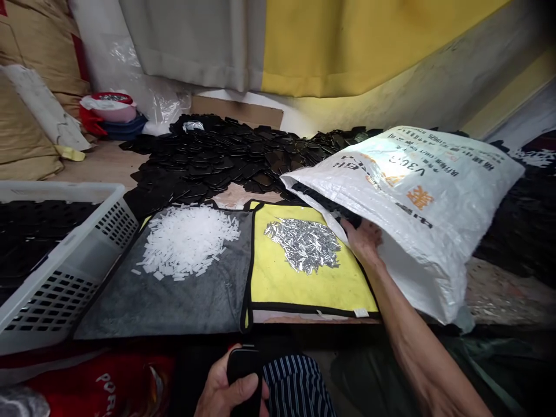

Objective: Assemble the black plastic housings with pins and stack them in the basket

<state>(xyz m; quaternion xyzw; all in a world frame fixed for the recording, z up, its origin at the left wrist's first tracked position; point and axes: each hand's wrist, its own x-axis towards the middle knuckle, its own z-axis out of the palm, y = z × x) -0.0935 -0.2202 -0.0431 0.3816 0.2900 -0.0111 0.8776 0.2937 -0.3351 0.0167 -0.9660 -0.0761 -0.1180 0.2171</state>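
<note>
Sack: white woven plastic [403,214] lay printed "V3U3" upside down, with an orange stamp.
Cloths: grey towel [165,307] held white plastic strips [186,240]; yellow cloth [278,289] held silver strips [303,244].
Right hand [362,240]: was at the sack's mouth, grip hidden, cannot tell.
Left hand [232,385]: clenched a flat black piece [244,370].

2 curtains, 1 grey [186,40] and 1 yellow [369,40], are hung against a pale, stained wall [417,98]. Tan woven sacks [26,127] are stacked at the left, and clear plastic sheeting [147,98] is draped beside them. A wooden floor [99,165] is lit softly.
</note>
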